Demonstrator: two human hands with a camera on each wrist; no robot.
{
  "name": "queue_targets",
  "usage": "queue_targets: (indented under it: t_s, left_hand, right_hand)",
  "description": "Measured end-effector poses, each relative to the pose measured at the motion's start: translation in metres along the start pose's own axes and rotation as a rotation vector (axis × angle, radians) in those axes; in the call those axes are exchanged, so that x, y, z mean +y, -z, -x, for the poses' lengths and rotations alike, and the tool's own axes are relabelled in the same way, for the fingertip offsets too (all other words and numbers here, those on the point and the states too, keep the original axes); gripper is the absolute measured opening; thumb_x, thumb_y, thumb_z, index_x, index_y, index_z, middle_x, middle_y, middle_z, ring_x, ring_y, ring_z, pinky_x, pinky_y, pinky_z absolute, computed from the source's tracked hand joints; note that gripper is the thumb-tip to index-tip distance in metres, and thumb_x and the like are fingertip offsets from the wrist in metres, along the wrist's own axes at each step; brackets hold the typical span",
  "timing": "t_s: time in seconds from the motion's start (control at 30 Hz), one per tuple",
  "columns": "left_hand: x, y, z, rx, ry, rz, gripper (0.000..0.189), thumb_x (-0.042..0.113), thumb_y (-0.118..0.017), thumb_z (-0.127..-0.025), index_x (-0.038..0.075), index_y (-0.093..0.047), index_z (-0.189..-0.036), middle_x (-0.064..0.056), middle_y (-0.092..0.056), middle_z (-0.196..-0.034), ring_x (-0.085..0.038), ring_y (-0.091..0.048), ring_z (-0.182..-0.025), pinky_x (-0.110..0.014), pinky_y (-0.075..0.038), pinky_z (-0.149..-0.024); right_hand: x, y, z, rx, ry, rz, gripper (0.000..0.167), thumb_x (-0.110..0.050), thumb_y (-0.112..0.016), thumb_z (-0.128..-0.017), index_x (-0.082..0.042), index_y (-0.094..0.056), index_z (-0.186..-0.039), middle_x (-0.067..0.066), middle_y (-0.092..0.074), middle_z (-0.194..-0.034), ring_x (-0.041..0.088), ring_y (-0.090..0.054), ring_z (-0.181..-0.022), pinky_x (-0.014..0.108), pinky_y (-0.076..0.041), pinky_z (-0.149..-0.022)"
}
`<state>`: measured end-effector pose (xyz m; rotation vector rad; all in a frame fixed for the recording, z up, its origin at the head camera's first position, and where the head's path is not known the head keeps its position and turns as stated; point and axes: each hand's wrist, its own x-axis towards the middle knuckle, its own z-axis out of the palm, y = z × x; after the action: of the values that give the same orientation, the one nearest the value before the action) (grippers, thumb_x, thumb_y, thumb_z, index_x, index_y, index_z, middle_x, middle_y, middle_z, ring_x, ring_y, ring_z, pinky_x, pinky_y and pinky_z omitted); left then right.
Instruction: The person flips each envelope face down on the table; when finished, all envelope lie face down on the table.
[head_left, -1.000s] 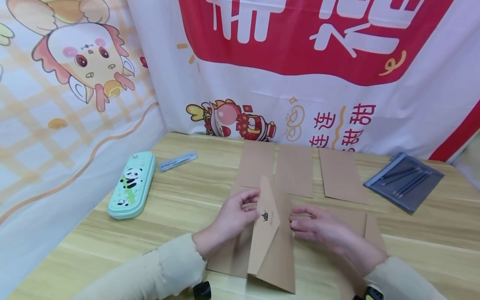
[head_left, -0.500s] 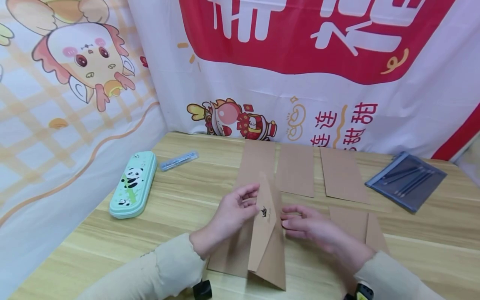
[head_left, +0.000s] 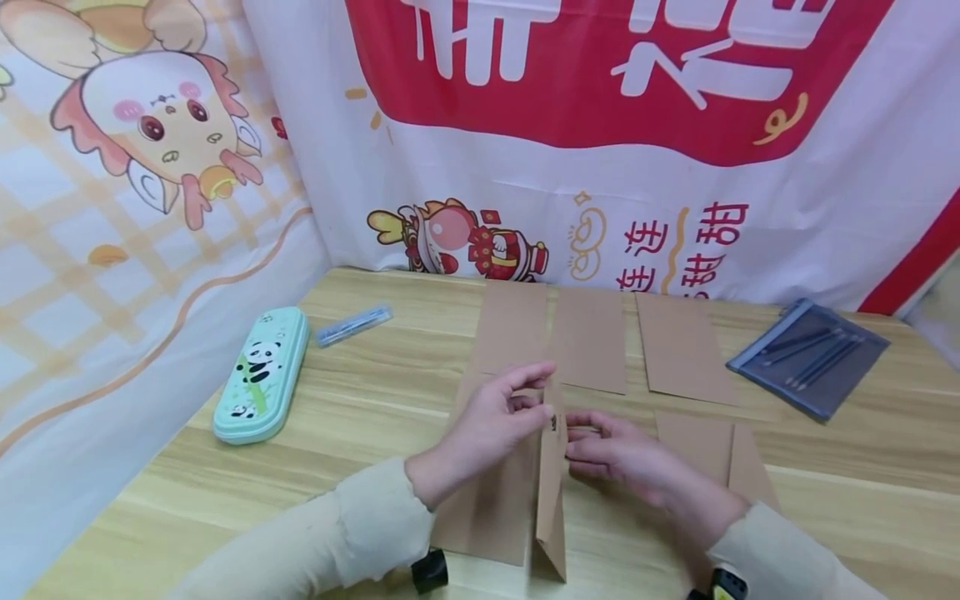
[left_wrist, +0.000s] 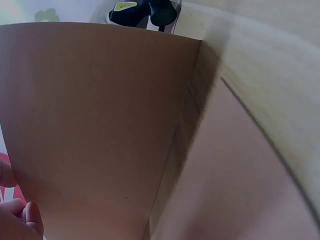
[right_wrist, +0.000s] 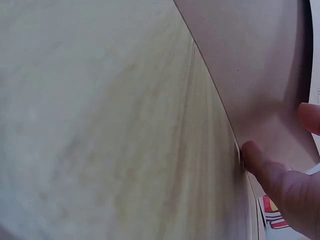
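A kraft-paper envelope (head_left: 552, 487) with a small dark crown print stands on its edge, nearly edge-on in the head view. My left hand (head_left: 491, 425) pinches it near its far upper end. My right hand (head_left: 630, 454) is at its right side, fingers loosely extended. A fingertip (right_wrist: 251, 152) meets the paper low by the table in the right wrist view. In the left wrist view the envelope's broad brown face (left_wrist: 100, 110) fills the left side, with left-hand fingers (left_wrist: 32, 220) at its edge. Another flat kraft piece (head_left: 487, 508) lies under and left of it.
Several kraft pieces lie on the wooden table, including one at back centre (head_left: 590, 342), one at back right (head_left: 682, 346) and a folded one (head_left: 697, 446) by my right forearm. Left are a mint panda pencil case (head_left: 262, 375) and clear slim case (head_left: 354, 325); right, a blue zip pouch (head_left: 810, 358).
The envelope has swung from a leaning, flap-facing position to nearly upright and edge-on. My left hand has moved right with it. My right hand has shifted slightly left against its side.
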<state>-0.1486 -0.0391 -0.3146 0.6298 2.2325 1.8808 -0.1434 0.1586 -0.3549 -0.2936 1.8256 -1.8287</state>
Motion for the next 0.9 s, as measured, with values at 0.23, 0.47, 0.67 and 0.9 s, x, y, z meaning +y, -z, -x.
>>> queue_targets:
  t_s: [0.23,0.47,0.67,0.9]
  left_hand:
    - [0.004,-0.009,-0.005,-0.027,-0.012,-0.035,0.047,0.004,-0.060,-0.086,0.002,-0.049,-0.132,-0.016,-0.050,-0.127,-0.028,-0.056,-0.105,-0.026,-0.050,-0.087]
    - [0.006,-0.015,-0.008,-0.039,-0.050,-0.041,0.047,0.003,-0.061,-0.086,0.001,-0.049,-0.131,-0.015,-0.049,-0.129,-0.033,-0.052,-0.109,-0.024,-0.048,-0.089]
    - [0.005,-0.018,-0.010,-0.036,-0.077,-0.056,0.045,0.001,-0.061,-0.085,-0.001,-0.051,-0.129,-0.014,-0.051,-0.128,-0.029,-0.051,-0.110,-0.022,-0.046,-0.090]
    - [0.005,-0.020,-0.012,-0.041,-0.108,-0.074,0.044,0.001,-0.062,-0.084,-0.002,-0.052,-0.127,-0.016,-0.052,-0.127,-0.028,-0.051,-0.110,-0.022,-0.046,-0.091]
  right_hand:
    - [0.000,-0.001,0.002,-0.019,0.003,0.001,0.069,-0.007,-0.053,-0.085,0.014,-0.016,-0.140,0.031,-0.038,-0.134,0.018,-0.056,-0.106,0.034,-0.046,-0.095]
    - [-0.002,0.003,0.003,-0.017,0.000,0.006,0.071,-0.006,-0.052,-0.087,0.014,-0.009,-0.141,0.035,-0.031,-0.138,0.020,-0.055,-0.109,0.035,-0.046,-0.096]
    - [-0.008,0.008,0.012,0.039,0.000,0.081,0.070,-0.003,-0.055,-0.085,0.009,-0.014,-0.142,0.036,-0.037,-0.135,0.029,-0.052,-0.115,0.035,-0.048,-0.093]
    - [-0.030,0.002,0.028,0.271,0.079,0.216,0.062,-0.007,-0.054,-0.090,0.006,-0.022,-0.141,0.031,-0.049,-0.123,0.029,-0.058,-0.104,0.037,-0.051,-0.088]
